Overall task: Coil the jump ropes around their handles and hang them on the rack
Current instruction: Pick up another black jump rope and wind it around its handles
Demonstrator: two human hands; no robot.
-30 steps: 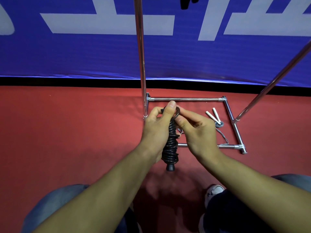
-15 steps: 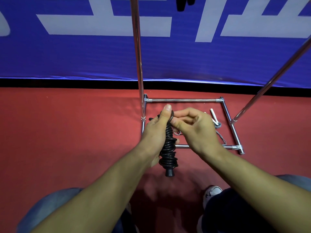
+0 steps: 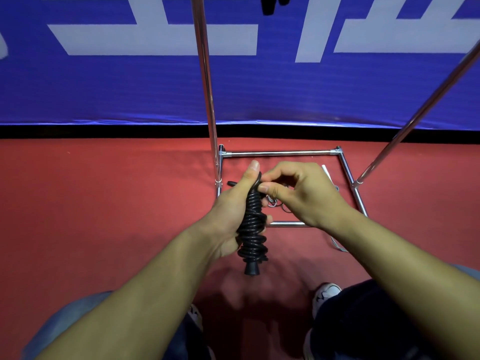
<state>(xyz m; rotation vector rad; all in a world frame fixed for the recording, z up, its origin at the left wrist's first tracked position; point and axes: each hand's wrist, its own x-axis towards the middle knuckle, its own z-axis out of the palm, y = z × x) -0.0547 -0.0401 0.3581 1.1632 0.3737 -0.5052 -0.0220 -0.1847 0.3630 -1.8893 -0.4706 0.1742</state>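
Note:
A black jump rope (image 3: 252, 229) is wound in tight coils around its handles, and a handle tip sticks out at the bottom. My left hand (image 3: 231, 211) grips the bundle from the left, thumb up along its top. My right hand (image 3: 296, 193) pinches the rope's top end between thumb and curled fingers. Behind my hands the chrome rack (image 3: 207, 87) rises on two poles from a square base frame (image 3: 280, 153) on the red floor. A second rope with white handles (image 3: 326, 171) and a grey cord lies inside the frame, mostly hidden by my right hand.
A blue banner (image 3: 104, 87) with white lettering runs behind the rack. Something dark (image 3: 270, 5) hangs at the top edge. My knees and white shoes (image 3: 326, 294) are at the bottom of the view. Grey cord (image 3: 337, 245) trails out past the frame's near bar.
My right hand has curled in tighter over the top of the bundle and now covers more of the white handles. The bundle has shifted slightly lower and left.

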